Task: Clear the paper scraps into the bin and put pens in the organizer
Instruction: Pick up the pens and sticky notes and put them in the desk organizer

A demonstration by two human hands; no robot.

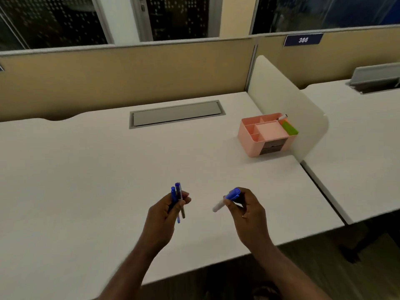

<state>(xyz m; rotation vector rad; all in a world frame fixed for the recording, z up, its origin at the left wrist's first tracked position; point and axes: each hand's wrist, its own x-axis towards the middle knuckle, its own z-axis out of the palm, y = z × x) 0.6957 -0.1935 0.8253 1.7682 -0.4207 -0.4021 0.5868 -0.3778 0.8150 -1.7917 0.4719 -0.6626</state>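
Blue-capped slim plastic pens sitting bunched in closed left hand; right hand pinching blue-capped white marker mid-barrel. Light, stiff, slippery. Pink plastic compartment organizer standing well apart, far right on white desk.

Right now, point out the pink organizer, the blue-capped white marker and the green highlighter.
pink plastic organizer (249,135): head view, left outer wall.
blue-capped white marker (232,193): head view, blue cap, in right hand.
green highlighter (289,128): head view, body, in organizer.

Organizer on desk, far right, against divider.
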